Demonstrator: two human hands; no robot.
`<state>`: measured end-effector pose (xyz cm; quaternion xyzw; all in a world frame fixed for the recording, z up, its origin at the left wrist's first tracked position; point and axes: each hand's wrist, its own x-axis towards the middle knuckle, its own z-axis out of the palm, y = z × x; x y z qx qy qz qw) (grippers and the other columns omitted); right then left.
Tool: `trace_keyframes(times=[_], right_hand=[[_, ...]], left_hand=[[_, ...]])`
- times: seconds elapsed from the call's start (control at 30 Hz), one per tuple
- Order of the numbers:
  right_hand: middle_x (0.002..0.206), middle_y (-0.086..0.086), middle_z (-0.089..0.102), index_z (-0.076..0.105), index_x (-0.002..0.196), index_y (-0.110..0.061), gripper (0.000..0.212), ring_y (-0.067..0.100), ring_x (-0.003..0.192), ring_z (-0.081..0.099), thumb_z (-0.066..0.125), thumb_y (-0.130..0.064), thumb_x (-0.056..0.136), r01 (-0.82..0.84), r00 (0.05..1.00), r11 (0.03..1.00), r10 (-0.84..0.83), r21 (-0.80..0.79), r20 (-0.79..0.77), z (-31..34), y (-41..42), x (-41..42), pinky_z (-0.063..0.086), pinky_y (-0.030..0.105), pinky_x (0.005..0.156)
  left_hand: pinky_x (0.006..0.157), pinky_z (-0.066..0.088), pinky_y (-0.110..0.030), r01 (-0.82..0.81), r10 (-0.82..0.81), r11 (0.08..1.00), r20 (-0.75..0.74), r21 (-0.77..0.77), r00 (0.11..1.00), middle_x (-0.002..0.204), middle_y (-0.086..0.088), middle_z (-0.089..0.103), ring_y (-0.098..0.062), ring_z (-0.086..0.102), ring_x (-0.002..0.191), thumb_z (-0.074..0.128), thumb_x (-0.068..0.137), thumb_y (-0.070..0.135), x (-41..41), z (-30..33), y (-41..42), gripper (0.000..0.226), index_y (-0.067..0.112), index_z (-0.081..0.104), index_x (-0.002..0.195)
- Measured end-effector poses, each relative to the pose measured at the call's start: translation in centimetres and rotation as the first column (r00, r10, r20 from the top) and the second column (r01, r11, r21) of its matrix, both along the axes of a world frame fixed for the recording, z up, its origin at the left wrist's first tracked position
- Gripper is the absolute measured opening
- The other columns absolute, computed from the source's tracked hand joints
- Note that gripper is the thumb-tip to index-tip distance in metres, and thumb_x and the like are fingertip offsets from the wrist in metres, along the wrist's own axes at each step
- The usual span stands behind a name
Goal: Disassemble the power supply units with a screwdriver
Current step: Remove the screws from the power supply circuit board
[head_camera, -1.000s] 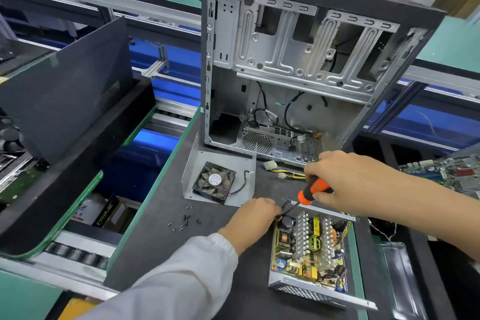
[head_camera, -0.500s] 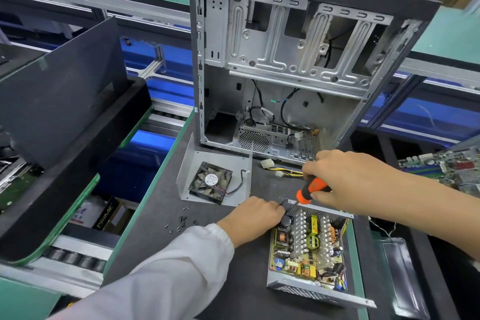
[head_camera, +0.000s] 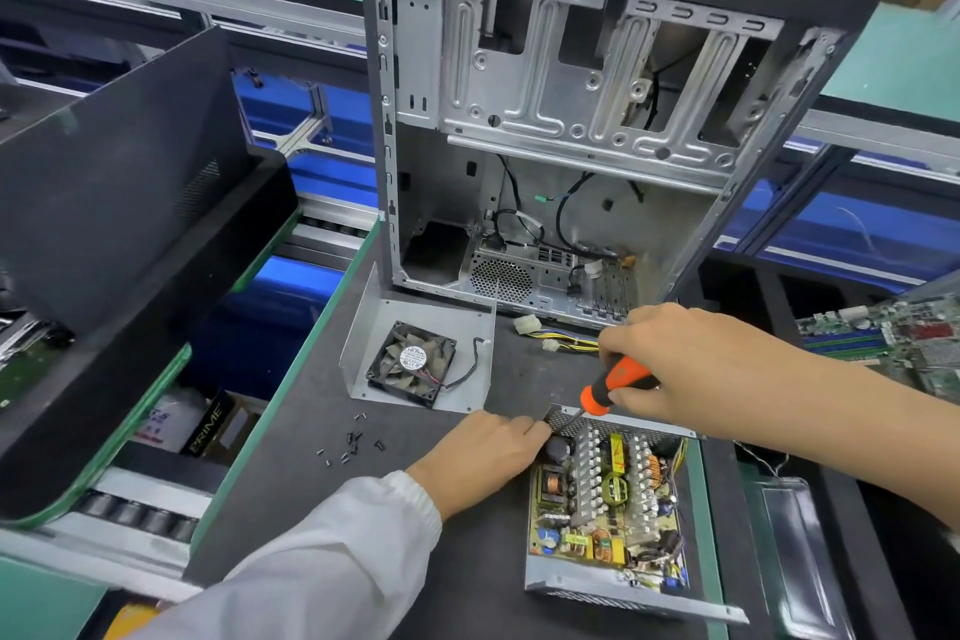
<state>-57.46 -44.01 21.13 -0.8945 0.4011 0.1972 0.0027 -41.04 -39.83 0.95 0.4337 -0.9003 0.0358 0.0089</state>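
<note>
Black screws (head_camera: 352, 443) lie loose on our dark surface (head_camera: 291, 483); our left hand (head_camera: 480, 457) grips the open power supply unit's (head_camera: 610, 509) far-left corner, our right hand (head_camera: 685, 369) curls round the orange screwdriver (head_camera: 608, 387), tip at that corner.

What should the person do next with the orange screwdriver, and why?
Probably turn the screwdriver to loosen a screw at the far left corner of the open power supply. The right hand grips its handle with the tip angled down into that corner, and the left hand rests against the case there. The screw itself is hidden. Loose screws already lie on the table.
</note>
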Motion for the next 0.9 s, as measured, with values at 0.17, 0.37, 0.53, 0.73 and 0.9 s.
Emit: trace_keyframes(times=[0.17,0.37,0.53,0.73,0.9], right_hand=[[0.092,-0.005,0.049,0.052,0.100,-0.025,0.020,0.018,0.084,0.056,0.052,-0.042,0.091,0.013,0.999,0.999,-0.014,0.039,0.040,-0.8,0.0,0.0,0.048,0.029,0.068],[0.089,-0.010,0.046,0.050,0.098,-0.031,0.016,0.013,0.085,0.054,0.052,-0.045,0.089,-0.002,0.998,0.999,-0.002,0.050,0.068,-1.1,-0.2,-0.1,0.049,0.029,0.074],[0.089,-0.011,0.046,0.049,0.098,-0.033,0.015,0.012,0.081,0.053,0.052,-0.045,0.089,0.010,0.998,0.999,-0.014,0.052,0.066,-1.4,-0.1,-0.2,0.049,0.030,0.074],[0.090,-0.014,0.043,0.047,0.099,-0.038,0.016,0.007,0.080,0.051,0.048,-0.050,0.089,0.031,0.998,0.998,-0.034,0.057,0.049,-1.2,0.4,-0.5,0.048,0.027,0.073],[0.090,-0.014,0.041,0.047,0.099,-0.038,0.016,0.007,0.080,0.050,0.048,-0.050,0.090,0.039,0.998,0.998,-0.041,0.048,0.044,-0.8,0.7,-0.6,0.047,0.025,0.072]], left_hand=[[0.079,0.049,-0.039,-0.223,0.344,0.927,-0.443,0.302,0.828,0.100,-0.007,0.068,-0.026,0.064,0.090,0.051,0.100,0.026,0.3,-1.7,0.5,0.023,0.007,0.064,0.106],[0.058,0.033,-0.012,-0.239,0.575,0.809,-0.637,0.537,0.514,0.060,0.015,0.049,0.006,0.048,0.059,0.072,0.085,0.030,0.2,-1.8,-0.1,0.012,0.023,0.070,0.094],[0.052,0.026,-0.015,-0.186,0.626,0.762,-0.631,0.620,0.459,0.052,0.011,0.034,0.002,0.042,0.051,0.074,0.084,0.026,0.5,-1.8,-0.2,0.011,0.031,0.070,0.093],[0.052,0.026,-0.015,-0.178,0.622,0.763,-0.633,0.621,0.460,0.054,0.009,0.034,-0.002,0.041,0.052,0.069,0.087,0.028,0.5,-1.9,-0.4,0.015,0.033,0.072,0.101],[0.053,0.028,-0.017,-0.155,0.602,0.776,-0.646,0.611,0.469,0.056,0.008,0.036,-0.005,0.040,0.052,0.071,0.085,0.033,0.6,-2.0,-0.4,0.017,0.033,0.072,0.102]])
